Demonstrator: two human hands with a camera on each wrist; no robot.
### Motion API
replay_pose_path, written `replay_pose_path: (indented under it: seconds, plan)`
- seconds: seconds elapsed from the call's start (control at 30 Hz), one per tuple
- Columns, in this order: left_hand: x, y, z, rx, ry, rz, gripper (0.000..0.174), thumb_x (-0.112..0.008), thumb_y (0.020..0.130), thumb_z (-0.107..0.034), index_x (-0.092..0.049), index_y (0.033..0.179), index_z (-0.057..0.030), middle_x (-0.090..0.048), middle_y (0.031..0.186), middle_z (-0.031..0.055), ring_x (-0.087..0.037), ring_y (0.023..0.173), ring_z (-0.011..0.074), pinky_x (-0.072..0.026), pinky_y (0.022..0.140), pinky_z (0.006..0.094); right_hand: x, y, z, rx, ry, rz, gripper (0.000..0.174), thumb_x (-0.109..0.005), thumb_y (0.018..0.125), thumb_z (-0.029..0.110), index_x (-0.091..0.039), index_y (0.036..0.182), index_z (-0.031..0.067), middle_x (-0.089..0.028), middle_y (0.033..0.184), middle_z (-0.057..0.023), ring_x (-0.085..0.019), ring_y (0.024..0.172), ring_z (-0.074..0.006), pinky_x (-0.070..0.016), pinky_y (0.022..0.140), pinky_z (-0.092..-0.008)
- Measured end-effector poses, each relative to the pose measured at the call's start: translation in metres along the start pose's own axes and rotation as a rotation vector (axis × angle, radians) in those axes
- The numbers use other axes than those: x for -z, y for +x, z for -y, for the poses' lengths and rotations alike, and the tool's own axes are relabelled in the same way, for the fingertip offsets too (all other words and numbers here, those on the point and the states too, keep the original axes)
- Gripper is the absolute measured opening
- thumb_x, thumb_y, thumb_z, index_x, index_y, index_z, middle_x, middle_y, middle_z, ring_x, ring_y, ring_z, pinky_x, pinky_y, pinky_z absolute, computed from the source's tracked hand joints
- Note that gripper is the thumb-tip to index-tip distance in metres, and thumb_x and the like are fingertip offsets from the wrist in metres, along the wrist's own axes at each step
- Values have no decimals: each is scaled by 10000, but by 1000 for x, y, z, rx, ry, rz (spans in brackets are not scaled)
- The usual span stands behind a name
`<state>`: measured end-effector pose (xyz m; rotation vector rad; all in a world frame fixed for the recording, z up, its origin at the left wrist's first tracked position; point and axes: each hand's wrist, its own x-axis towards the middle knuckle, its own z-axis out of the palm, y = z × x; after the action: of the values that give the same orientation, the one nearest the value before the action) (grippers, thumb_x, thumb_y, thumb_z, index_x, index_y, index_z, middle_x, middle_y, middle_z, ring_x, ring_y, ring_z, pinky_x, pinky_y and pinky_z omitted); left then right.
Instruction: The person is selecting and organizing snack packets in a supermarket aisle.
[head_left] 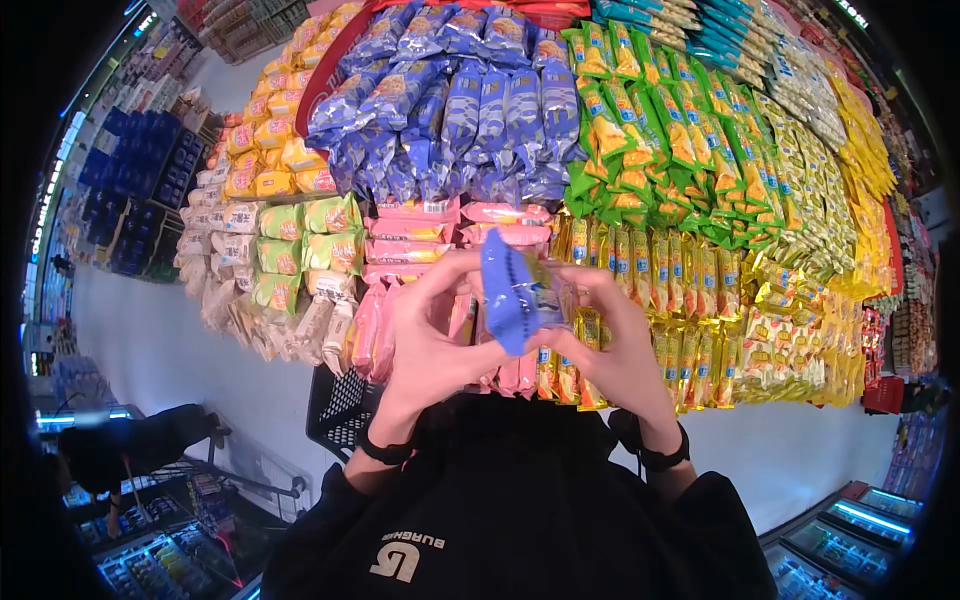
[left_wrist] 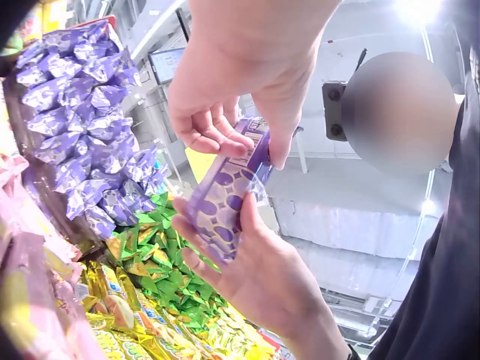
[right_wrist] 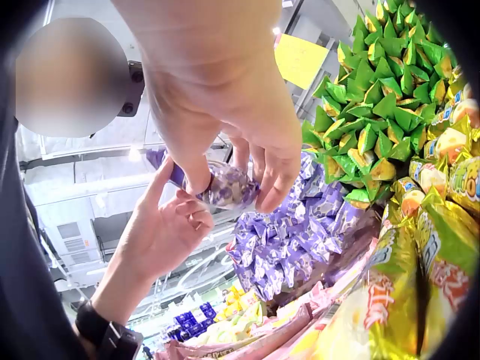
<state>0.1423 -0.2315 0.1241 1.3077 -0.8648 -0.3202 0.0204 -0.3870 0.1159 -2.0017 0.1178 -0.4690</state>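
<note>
Between both hands, in front of the chest, is a purple plastic snack packet (head_left: 512,295) with a spotted pattern. My left hand (head_left: 425,335) pinches one end of it, thumb on the near side and fingers on the far side. At the other end my right hand (head_left: 622,345) grips it between thumb and fingers. A printed barcode panel on the packet (left_wrist: 225,196) shows close to the left fingers in the left wrist view. Seen from the right wrist, the packet (right_wrist: 229,186) lies under the right thumb and is partly hidden by it.
Below and beyond the hands spreads a stacked display: purple packets (head_left: 490,110), green packets (head_left: 665,140), pink packets (head_left: 410,235) and gold packets (head_left: 690,270). A black mesh basket (head_left: 340,410) stands at lower left. A cart (head_left: 265,480) and another person (head_left: 140,440) are further left.
</note>
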Motion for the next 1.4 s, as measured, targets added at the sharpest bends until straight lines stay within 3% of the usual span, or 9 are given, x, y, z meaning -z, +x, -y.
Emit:
replay_pose_path:
  seconds: [0.07, 0.17, 0.3, 0.4, 0.67, 0.93, 1.17, 1.3, 1.4]
  plan:
    - [-9, -1, -7, 63, 95, -28, 481, -834, 622, -52, -651, 1063, 5, -558, 680, -29, -520, 646, 37, -432, 637, 206, -3, -3, -1, -12, 1, 38, 466, -711, 818, 73, -504, 1231, 15, -589, 1188, -143, -610, 1067, -257, -493, 877, -354]
    - [-9, 4, -7, -84, 265, 23, 471, -826, 626, -65, -656, 1061, -4, -544, 660, -26, -518, 627, 47, -434, 621, 222, -4, -3, -1, -43, 27, 71, 484, -717, 817, 91, -500, 1243, 16, -577, 1207, -150, -599, 1086, -275, -481, 907, -364]
    - [-9, 2, -3, 1, 160, -39, 443, -825, 636, -46, -647, 1039, 1, -572, 704, -24, -560, 699, 58, -449, 700, 232, -1, -3, 0, -47, -14, 48, 511, -767, 790, 152, -504, 1206, 13, -593, 1163, -135, -598, 1083, -252, -454, 953, -358]
    - [-3, 4, -2, 202, -131, -62, 463, -809, 678, 36, -560, 1068, 6, -636, 946, 41, -629, 892, 108, -501, 795, 280, 13, -2, -2, -93, 36, 0, 513, -812, 742, 166, -518, 1134, 17, -614, 1086, -101, -603, 1048, -204, -445, 955, -348]
    - [1, -1, 0, 328, -364, -150, 585, -777, 730, 15, -485, 1236, -23, -637, 893, 58, -636, 780, 96, -503, 630, 211, 13, 3, 15, -109, 281, -224, 448, -788, 768, 132, -526, 1119, 36, -600, 994, -59, -589, 965, -138, -452, 868, -292]
    - [2, -10, -4, 433, -234, -51, 227, -709, 844, -82, -624, 1021, 32, -654, 917, 85, -630, 682, 83, -508, 566, 201, 11, 2, 16, -225, 343, -201, 307, -711, 851, 113, -556, 1104, 39, -616, 982, -50, -593, 907, -86, -467, 819, -261]
    - [7, -16, 0, 419, -366, -75, 246, -681, 905, -188, -626, 984, 38, -678, 802, 86, -653, 635, 117, -501, 527, 215, 7, -2, 24, -38, 324, -126, 348, -729, 832, 82, -545, 1121, 22, -639, 1023, -49, -605, 932, -95, -480, 841, -267]
    - [10, -23, 12, 273, -206, 7, 294, -671, 916, -240, -616, 972, 43, -655, 752, 61, -654, 640, 109, -500, 526, 215, 6, -6, 16, -211, 520, -183, 396, -734, 837, 90, -510, 1159, 30, -641, 1022, -62, -608, 916, -92, -490, 790, -245]
    - [3, -22, 5, 334, -171, -41, 230, -685, 908, -208, -644, 863, 13, -600, 688, -13, -519, 552, 18, -363, 457, 191, 10, -6, 19, -328, 520, -203, 417, -725, 851, 106, -484, 1184, 35, -637, 987, -56, -603, 885, -77, -497, 736, -233]
